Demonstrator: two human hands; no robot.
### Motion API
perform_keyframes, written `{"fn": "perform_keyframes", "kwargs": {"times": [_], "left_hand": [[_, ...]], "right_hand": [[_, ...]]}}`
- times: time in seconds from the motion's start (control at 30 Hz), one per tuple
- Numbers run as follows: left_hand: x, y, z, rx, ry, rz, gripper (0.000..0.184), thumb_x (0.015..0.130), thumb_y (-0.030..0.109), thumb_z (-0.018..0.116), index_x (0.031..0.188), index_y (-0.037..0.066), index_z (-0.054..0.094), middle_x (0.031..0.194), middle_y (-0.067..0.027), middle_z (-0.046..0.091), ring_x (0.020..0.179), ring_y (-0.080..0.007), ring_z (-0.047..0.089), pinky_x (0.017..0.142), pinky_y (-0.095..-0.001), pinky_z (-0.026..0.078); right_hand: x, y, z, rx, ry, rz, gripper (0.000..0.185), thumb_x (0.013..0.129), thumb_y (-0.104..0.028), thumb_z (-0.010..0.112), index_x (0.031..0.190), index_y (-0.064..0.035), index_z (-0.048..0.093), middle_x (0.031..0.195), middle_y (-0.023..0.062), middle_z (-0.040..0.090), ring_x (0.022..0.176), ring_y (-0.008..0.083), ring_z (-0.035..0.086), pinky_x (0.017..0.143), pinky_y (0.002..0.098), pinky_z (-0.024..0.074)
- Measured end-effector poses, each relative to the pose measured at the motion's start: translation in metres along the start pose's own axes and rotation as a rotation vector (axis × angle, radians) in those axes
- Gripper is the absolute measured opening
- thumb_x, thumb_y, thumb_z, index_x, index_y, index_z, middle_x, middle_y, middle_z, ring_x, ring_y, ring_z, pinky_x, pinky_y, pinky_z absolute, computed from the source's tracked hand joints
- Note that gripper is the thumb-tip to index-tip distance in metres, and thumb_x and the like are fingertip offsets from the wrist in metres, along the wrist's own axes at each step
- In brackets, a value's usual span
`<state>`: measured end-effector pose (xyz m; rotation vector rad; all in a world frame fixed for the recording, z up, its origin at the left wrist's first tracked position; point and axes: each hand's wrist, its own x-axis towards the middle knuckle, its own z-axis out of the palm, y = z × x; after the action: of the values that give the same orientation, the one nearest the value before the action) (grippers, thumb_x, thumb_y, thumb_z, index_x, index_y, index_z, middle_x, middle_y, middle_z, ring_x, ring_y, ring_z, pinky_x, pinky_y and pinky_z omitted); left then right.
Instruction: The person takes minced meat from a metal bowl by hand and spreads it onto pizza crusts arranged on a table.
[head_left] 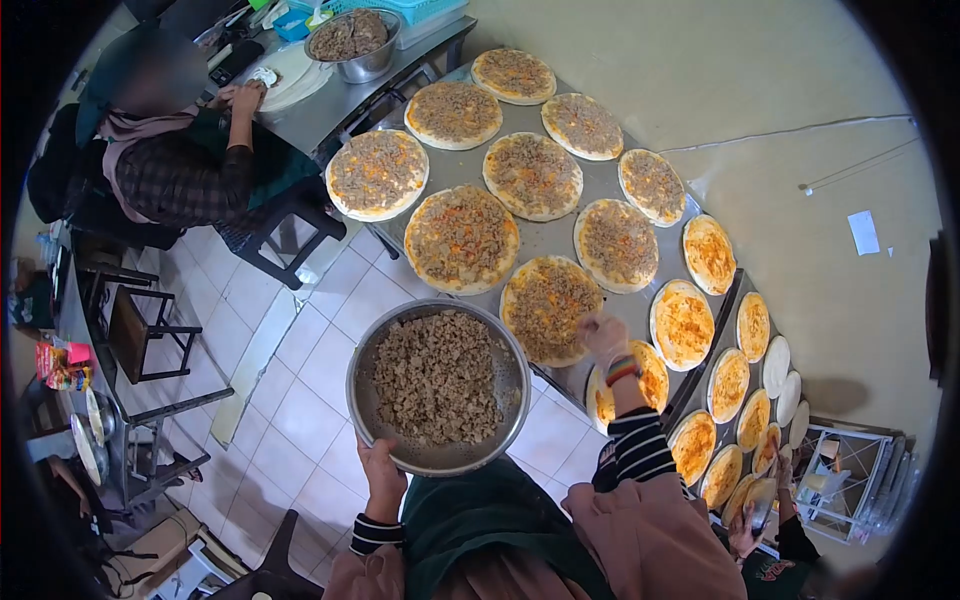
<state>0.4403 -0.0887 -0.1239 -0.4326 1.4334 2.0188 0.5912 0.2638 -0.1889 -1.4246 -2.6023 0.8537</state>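
Note:
My left hand point(382, 482) grips the near-left rim of a large steel bowl point(518, 400), held in front of my apron. Cooked ground meat point(435, 375) fills much of the bowl. Over the right edge of a meat-topped pizza point(545, 305) is my right hand point(606, 342), which seems to wear a clear glove. Its fingers are blurred, so I cannot tell whether they hold any meat. Just below that hand lies a pizza base with orange sauce and no meat point(652, 375); another sauced base point(600, 400) is partly hidden by my arm.
Several meat-topped pizzas point(462, 240) cover the metal table point(545, 238). Sauced bases point(683, 325) continue rightward, where a co-worker's hand point(745, 535) holds a container. At upper left another person point(180, 160) works beside flat dough point(295, 80) and a bowl of meat point(350, 40). Stools point(150, 330) stand left.

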Motion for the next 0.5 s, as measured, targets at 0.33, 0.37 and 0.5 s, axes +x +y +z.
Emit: {"fn": "perform_keyframes", "kwargs": {"times": [0.33, 0.37, 0.5], "left_hand": [[-0.004, -0.001, -0.003, 0.002, 0.036, 0.006, 0.058, 0.066, -0.001, 0.039, 0.124, 0.005, 0.034, 0.111, -0.0139, 0.048, 0.1, -0.027, 0.052, 0.085, -0.0396, 0.049], [-0.005, 0.0, -0.004, -0.014, 0.067, -0.003, 0.058, 0.066, -0.001, 0.039, 0.123, 0.005, 0.035, 0.111, -0.014, 0.048, 0.1, -0.0272, 0.052, 0.085, -0.0395, 0.049], [-0.005, -0.002, -0.012, -0.008, 0.082, 0.009, 0.058, 0.066, -0.001, 0.04, 0.123, 0.005, 0.035, 0.111, -0.0141, 0.048, 0.1, -0.0276, 0.052, 0.085, -0.0396, 0.049]], "right_hand": [[0.092, -0.059, 0.008, -0.467, -0.022, -0.269, 0.015, 0.075, -0.018, 0.055, 0.086, -0.0126, 0.064, 0.093, 0.0132, 0.061, 0.088, 0.0277, 0.058, 0.076, 0.0379, 0.0478], [0.094, -0.064, 0.011, -0.467, -0.024, -0.278, 0.015, 0.075, -0.018, 0.055, 0.086, -0.0126, 0.064, 0.093, 0.0132, 0.061, 0.088, 0.0277, 0.058, 0.076, 0.0379, 0.0478], [0.093, -0.077, 0.019, -0.525, -0.118, -0.311, 0.015, 0.075, -0.015, 0.054, 0.085, -0.0117, 0.064, 0.092, 0.0125, 0.06, 0.088, 0.0285, 0.058, 0.076, 0.0375, 0.0478]]}}
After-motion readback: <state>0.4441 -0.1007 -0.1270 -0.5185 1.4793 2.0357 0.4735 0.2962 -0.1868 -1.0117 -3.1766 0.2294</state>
